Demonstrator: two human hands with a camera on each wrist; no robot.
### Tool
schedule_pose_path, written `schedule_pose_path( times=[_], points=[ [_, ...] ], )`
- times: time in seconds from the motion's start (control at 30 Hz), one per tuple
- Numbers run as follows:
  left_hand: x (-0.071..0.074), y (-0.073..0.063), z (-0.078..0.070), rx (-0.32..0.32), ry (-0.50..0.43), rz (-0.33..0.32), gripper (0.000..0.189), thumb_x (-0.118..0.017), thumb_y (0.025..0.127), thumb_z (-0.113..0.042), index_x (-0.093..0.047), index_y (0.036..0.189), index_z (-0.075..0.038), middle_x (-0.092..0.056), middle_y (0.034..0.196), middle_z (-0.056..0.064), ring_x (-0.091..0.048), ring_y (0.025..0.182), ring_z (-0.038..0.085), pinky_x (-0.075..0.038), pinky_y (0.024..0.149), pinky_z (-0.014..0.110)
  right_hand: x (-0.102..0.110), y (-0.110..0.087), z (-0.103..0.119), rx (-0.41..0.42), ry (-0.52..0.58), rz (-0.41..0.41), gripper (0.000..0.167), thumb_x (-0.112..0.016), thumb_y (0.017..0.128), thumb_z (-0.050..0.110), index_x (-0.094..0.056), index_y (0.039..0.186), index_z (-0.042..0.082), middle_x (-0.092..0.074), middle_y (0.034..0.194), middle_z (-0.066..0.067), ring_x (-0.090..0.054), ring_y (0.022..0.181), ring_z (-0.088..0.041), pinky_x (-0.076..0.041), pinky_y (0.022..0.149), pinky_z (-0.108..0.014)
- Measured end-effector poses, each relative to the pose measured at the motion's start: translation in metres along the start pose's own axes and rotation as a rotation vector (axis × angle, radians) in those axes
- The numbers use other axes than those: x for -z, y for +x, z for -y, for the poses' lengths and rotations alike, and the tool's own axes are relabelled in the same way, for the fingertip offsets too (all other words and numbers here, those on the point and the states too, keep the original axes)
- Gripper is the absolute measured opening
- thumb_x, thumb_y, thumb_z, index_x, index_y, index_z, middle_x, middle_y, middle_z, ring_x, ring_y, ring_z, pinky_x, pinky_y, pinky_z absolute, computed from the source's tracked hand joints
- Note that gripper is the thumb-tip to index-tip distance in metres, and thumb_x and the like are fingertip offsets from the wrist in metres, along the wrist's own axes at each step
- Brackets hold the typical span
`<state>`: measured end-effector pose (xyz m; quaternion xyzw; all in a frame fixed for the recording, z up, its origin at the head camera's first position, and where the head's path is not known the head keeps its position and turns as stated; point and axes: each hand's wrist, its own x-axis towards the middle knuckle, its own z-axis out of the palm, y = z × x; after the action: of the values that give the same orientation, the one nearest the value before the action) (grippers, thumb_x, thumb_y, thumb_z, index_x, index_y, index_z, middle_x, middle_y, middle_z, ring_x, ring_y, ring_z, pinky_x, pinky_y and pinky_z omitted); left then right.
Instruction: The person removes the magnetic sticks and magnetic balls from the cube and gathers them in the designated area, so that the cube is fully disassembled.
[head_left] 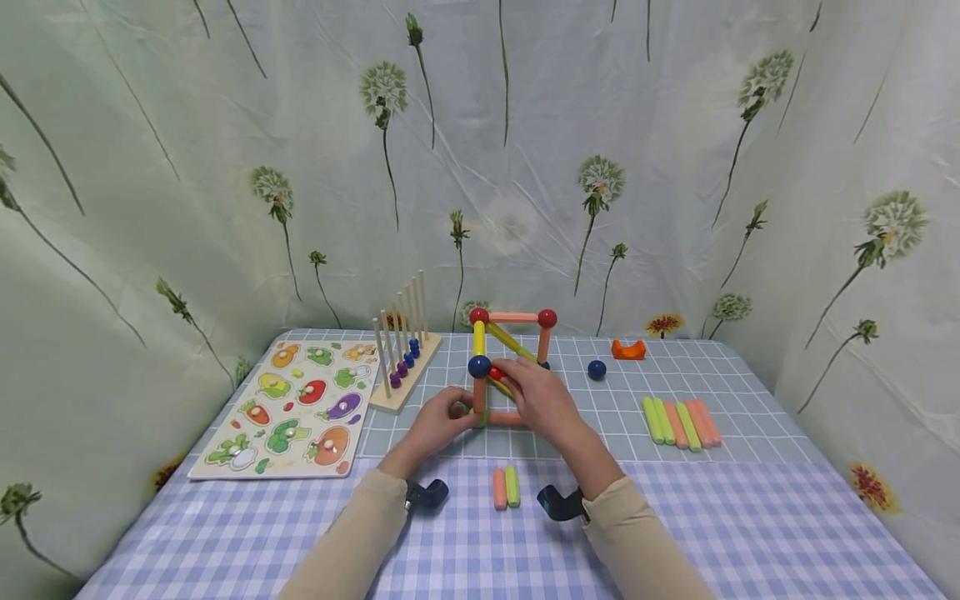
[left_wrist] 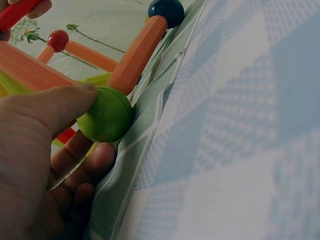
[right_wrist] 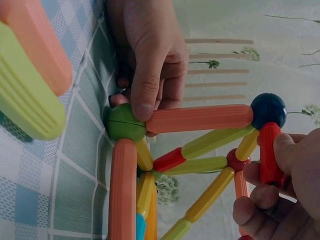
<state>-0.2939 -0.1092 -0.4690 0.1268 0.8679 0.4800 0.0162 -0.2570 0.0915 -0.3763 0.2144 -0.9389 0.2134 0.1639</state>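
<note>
A frame of magnetic sticks and balls stands in the middle of the table. My left hand (head_left: 438, 421) pinches the green ball (left_wrist: 106, 114) at its lower front corner, thumb on top and fingers beneath. An upright orange stick (right_wrist: 200, 119) joins that ball to a dark blue ball (head_left: 479, 367) above. My right hand (head_left: 543, 400) pinches a short red stick (right_wrist: 270, 156), whose end meets the blue ball. Behind are red balls (head_left: 547, 318), a yellow stick (head_left: 478, 339) and slanting yellow-green sticks (right_wrist: 217, 142). In the head view, the right hand hides part of the frame.
Left lie a vegetable puzzle board (head_left: 291, 414) and a wooden peg stand (head_left: 405, 379) with beads. To the right are a loose blue ball (head_left: 597, 370), an orange curved block (head_left: 628, 350) and a row of sticks (head_left: 681, 423). Two sticks (head_left: 506, 487) lie in front.
</note>
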Motion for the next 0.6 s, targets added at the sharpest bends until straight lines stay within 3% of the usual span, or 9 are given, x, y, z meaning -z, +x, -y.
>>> schedule_pose_path(
  times=[0.37,0.47,0.6],
  points=[
    [0.0004,0.0,0.0017,-0.025,-0.004,-0.01,0.023,-0.076,0.088,-0.026,-0.067,0.108,-0.019,-0.064,0.105,0.001,-0.057,0.088,0.016,-0.048,0.076,0.03,0.0039,-0.0012,0.0019,-0.014,-0.031,0.052,0.035,-0.061,0.099,0.019,-0.063,0.133,0.028,-0.07,0.114,0.0,-0.066,0.099,-0.021,-0.058,0.086,-0.041],
    [-0.0002,0.0004,0.0026,-0.03,-0.012,-0.011,0.024,-0.076,0.088,-0.026,-0.067,0.109,-0.018,-0.064,0.105,0.001,-0.057,0.088,0.015,-0.048,0.076,0.029,0.0031,-0.003,0.0005,-0.054,-0.017,0.061,0.035,-0.063,0.098,0.021,-0.063,0.133,0.026,-0.07,0.12,0.0,-0.067,0.105,-0.022,-0.057,0.088,-0.043],
    [-0.0007,0.0005,0.0023,-0.023,-0.009,-0.011,0.024,-0.076,0.088,-0.025,-0.067,0.109,-0.018,-0.064,0.105,0.0,-0.057,0.088,0.015,-0.048,0.076,0.029,0.0028,-0.0069,-0.0054,-0.158,0.085,0.101,0.031,-0.065,0.097,0.025,-0.062,0.128,0.022,-0.071,0.105,-0.001,-0.064,0.088,-0.021,-0.056,0.076,-0.036]
  ],
)
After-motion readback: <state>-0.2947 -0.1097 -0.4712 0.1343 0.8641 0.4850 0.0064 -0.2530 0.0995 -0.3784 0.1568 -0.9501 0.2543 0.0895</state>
